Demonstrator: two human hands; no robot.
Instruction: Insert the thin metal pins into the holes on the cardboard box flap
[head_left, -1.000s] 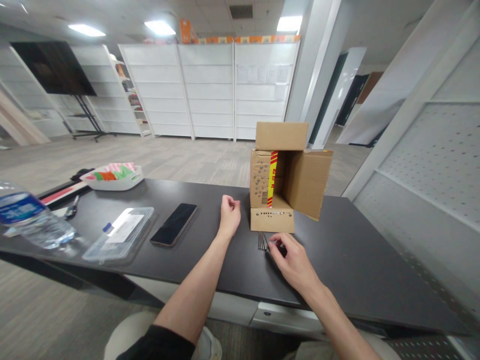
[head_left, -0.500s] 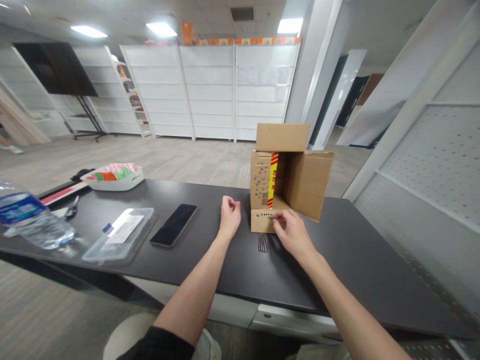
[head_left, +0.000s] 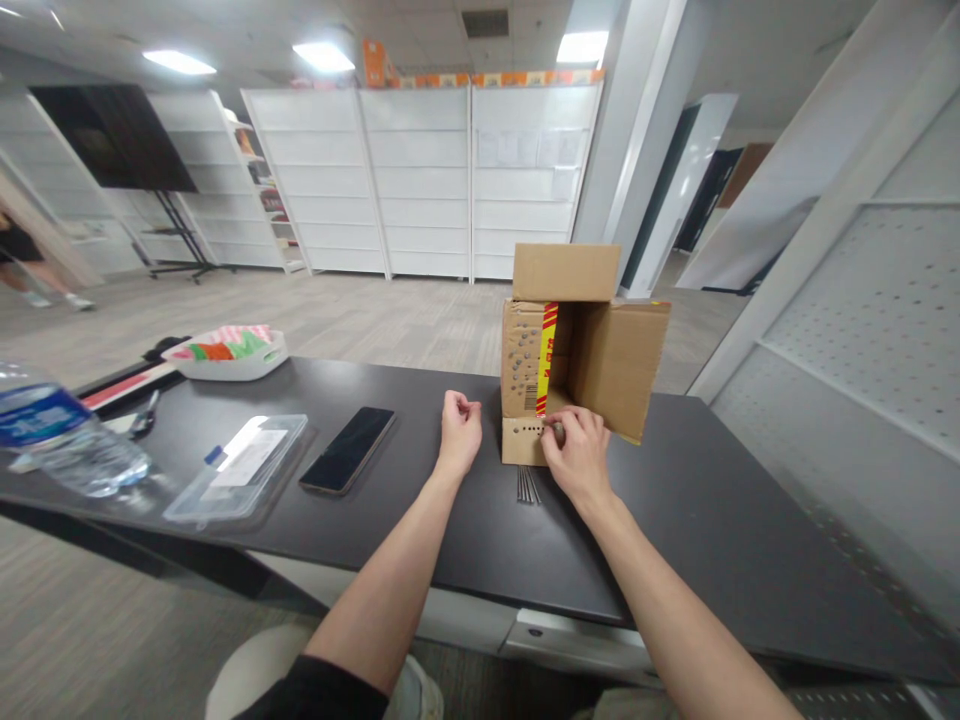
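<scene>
An open cardboard box (head_left: 523, 360) stands on its side on the dark table, with a row of small holes in its lower front flap (head_left: 523, 441). At that flap is my right hand (head_left: 579, 452), its thumb and fingers pinched together by the right end of the row; whatever they grip is too small to make out. Several thin metal nails or screws (head_left: 528, 487) lie on the table just before the flap. Left of the box, my left hand (head_left: 460, 432) rests closed on the tabletop, and its curled fingers hide what may be inside.
Further left lie a black phone (head_left: 349, 451) and a clear plastic case (head_left: 244, 470). A water bottle (head_left: 64, 435) is at the far left, with a white basket (head_left: 232, 362) of coloured cloth behind. On the right rises a perforated panel (head_left: 870, 300).
My right hand has turned slightly and shifted a little left at the flap, its fingers more bunched. My left hand has stayed still. A person in the far left background has come further into view.
</scene>
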